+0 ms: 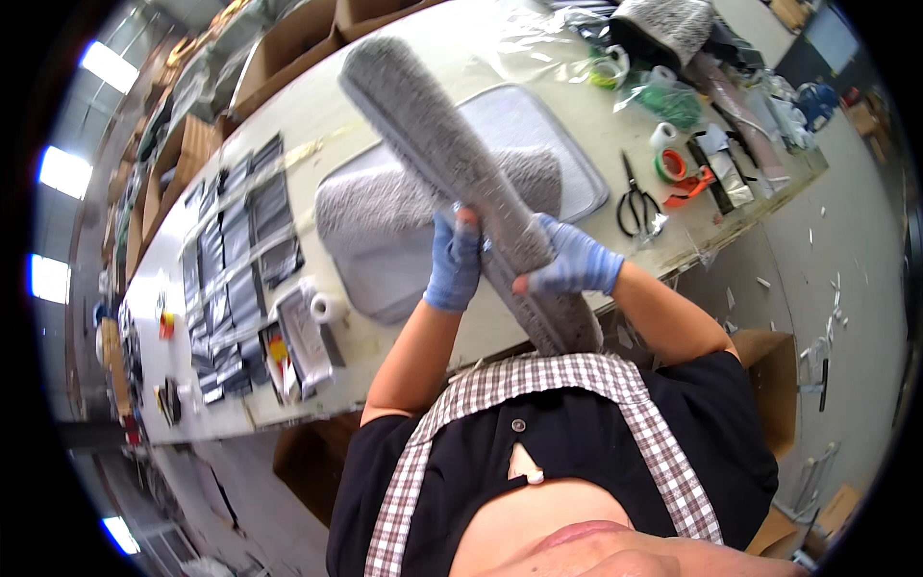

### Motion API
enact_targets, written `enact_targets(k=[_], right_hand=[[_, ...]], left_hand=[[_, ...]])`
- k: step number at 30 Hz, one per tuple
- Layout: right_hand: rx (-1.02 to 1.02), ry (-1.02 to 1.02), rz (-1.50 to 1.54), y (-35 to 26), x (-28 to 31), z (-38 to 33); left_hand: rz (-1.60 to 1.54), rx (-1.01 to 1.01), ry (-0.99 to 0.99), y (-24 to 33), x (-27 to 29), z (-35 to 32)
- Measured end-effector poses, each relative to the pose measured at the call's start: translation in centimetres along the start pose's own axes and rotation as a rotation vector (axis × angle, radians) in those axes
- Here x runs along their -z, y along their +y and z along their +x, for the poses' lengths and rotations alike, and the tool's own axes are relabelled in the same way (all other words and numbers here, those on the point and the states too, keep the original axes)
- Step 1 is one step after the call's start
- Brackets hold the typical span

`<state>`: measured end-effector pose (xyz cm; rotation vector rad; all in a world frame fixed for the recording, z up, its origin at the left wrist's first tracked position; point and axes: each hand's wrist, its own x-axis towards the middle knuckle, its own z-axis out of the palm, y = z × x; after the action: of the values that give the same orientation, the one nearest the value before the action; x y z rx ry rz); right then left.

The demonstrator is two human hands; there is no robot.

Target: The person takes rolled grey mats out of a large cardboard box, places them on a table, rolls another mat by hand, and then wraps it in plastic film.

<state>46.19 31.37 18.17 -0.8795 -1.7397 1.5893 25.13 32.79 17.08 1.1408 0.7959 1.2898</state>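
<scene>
Both my hands wear blue striped gloves that leave some fingertips bare. They grip a long rolled grey plush mat (428,125), which slants from the far left down toward my apron. My left hand (455,258) is closed on its left edge near the middle. My right hand (577,258) wraps its right side a little lower, with the thumb across the front. Beneath it on the table, a second rolled grey plush mat (370,205) lies crosswise, partly hidden by the held one. Under that are flat grey round-cornered mats (375,279).
Right on the table (663,252) lie black-handled scissors (635,207), a red-and-green tape roll (670,165), an orange tool (689,188) and plastic bags. Dark flat packets (231,269) and a grey tray (306,337) are at left. Cardboard boxes (284,53) line the far edge.
</scene>
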Motion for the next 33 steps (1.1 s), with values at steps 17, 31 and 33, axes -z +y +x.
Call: enact_targets(k=[17,31,33], right_hand=[[-0.137,-0.227,0.648,2.9,-3.2,1.1],[0.273,0.392,-0.836,-3.0,-5.5,0.0],[0.388,0.37,-0.69,-3.6,-4.7,-0.1]], left_hand=[[-0.17,0.048,-0.055,1.8,6.9,-4.3],[-0.091,0.07,0.047,3.4,2.2,-5.7],[-0.139,0.186,0.05,3.8,2.0,-5.7]])
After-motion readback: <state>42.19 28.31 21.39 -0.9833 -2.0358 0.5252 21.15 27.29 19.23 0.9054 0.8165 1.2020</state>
